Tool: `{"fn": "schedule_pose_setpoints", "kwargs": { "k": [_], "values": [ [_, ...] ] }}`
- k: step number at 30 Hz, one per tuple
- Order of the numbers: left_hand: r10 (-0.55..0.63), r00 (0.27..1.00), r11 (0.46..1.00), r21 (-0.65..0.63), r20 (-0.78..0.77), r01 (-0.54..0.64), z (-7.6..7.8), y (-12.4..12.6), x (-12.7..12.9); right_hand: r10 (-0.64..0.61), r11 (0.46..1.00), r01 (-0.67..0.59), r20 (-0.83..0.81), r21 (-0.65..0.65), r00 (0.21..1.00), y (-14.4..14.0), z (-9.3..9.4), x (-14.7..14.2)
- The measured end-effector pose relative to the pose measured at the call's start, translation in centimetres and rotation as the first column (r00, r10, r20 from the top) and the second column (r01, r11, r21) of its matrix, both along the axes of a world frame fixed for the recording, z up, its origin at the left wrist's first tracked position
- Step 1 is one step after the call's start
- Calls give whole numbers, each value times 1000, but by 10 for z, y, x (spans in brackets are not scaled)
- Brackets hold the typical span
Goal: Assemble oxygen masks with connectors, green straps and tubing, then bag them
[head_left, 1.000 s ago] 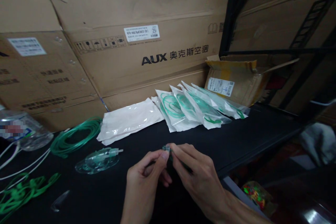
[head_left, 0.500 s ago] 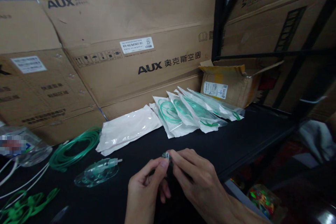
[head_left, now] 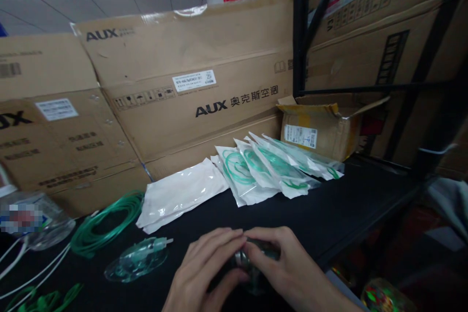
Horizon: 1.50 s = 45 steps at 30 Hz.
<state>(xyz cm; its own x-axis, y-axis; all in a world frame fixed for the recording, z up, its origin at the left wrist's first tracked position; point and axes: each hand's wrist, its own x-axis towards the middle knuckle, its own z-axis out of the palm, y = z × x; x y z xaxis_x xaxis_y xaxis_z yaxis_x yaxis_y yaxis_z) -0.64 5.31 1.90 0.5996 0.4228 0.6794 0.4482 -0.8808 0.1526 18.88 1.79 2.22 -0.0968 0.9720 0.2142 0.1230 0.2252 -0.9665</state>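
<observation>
- Small clear-and-green plastic fitting [head_left: 244, 259]: near centre of the black counter [head_left: 329, 219], pinched between both hands just above the surface. Mostly hidden by fingers; exact shape cannot be told. Judged light, rigid and smooth, so liable to slip; best taken at its sides with fingertip pads, not squeezed hard.
- Left hand [head_left: 204, 273]: grip clenched on the fitting from the left, fingers curled over it, touching the right hand.
- Right hand [head_left: 281, 268]: grip grasping the same fitting from the right, fingertips meeting those of the left.
- Clear soft plastic face mask with green-tinted port [head_left: 137, 263]: lies flat on the counter, near left of the hands, apart from them. Judged thin, flexible, easily dented.
- Coil of green plastic tubing [head_left: 104, 224]: left, beyond the mask. Judged limp and springy.
- Flat white sealed pouches [head_left: 183, 192]: far centre, stacked.
- Clear pouches holding green tubing [head_left: 266, 170]: fanned out, far right of the white ones, overlapping.
- Large brown cardboard cartons printed AUX [head_left: 204, 83]: stand along the far edge.
- Small open cardboard box [head_left: 318, 126]: far right, beside the black shelf frame [head_left: 300, 44].
</observation>
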Motion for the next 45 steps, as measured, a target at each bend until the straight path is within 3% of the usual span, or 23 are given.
{"fn": "schedule_pose_setpoints", "kwargs": {
  "k": [3, 8, 13, 18, 22, 27, 34, 40, 45],
  "values": [
    [-42, 997, 998, 49, -70, 45, 5, 4, -5, 31, 996, -39, -89, -84, 996, 1, 2, 2],
    [-78, 997, 997, -26, -29, 77, 8, 5, -5, 117, 977, -142, -160, -157, 980, 1, 0, 4],
    [-78, 997, 984, -157, 18, 80, 8, 3, -7, 190, 970, -202, -102, -133, 977, 0, -2, 9],
    [0, 996, 986, -166, 92, 16, 5, 3, -14, 278, 960, -278, -12, -18, 961, 4, -12, 12],
    [11, 996, 982, -191, 88, 6, 2, -2, -17, 233, 972, -235, 70, 26, 970, 5, -20, 7],
    [14, 996, 987, -163, 88, 1, 0, -9, -18, 117, 986, -141, 235, 88, 965, 1, -17, 2],
    [-29, 998, 981, -188, 63, 40, -3, -16, -22, 123, 985, -152, 287, 82, 950, -1, -16, 0],
    [26, 990, 970, -242, 139, 8, -10, -20, -25, 106, 978, -164, 364, 132, 925, -4, -16, 0],
    [53, 990, 943, -334, 128, -8, -8, -26, -25, 95, 968, -176, 385, 179, 918, -4, -21, -2]
  ]
}}
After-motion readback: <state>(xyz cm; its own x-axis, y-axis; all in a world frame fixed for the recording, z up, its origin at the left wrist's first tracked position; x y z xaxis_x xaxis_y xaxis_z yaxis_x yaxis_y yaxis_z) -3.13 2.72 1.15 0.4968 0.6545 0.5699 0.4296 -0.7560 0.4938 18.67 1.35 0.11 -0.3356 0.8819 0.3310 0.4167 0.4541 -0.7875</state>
